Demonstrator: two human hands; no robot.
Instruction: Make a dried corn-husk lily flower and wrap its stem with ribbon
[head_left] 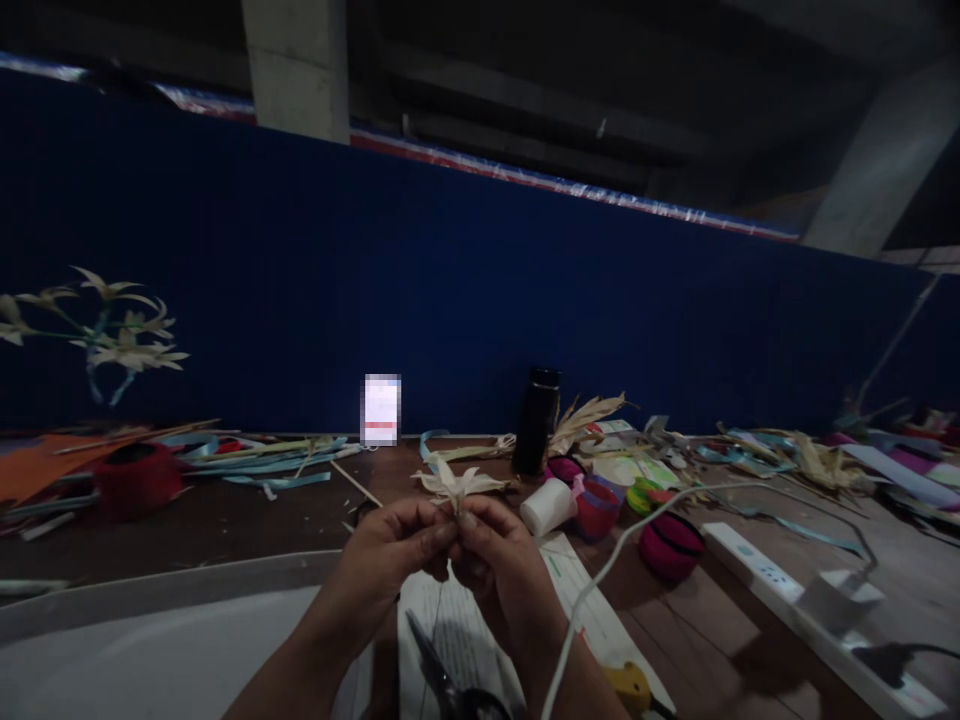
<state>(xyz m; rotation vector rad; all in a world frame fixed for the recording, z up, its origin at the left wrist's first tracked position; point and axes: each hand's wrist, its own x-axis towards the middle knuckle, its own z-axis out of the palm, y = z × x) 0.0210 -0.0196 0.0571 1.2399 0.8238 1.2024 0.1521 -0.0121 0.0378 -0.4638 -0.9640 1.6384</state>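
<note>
A pale, cream-coloured flower (456,482) with pointed petals, like dried husk, stands upright between my two hands. My left hand (401,545) pinches its base with thumb and fingertips. From the other side, my right hand (501,545) closes on the same base, and the fingertips of both hands meet there. What lies under the fingers is hidden. Below my hands, dark-handled scissors (439,665) rest on a printed paper sheet (431,610).
A black bottle (536,420) and a lit phone (381,410) stand behind. At right are a white roll (549,507), ribbon rolls (670,545), a white cable (619,545) and a power strip (757,565). Finished-looking flowers (127,345) rise at left above a white tray (172,580).
</note>
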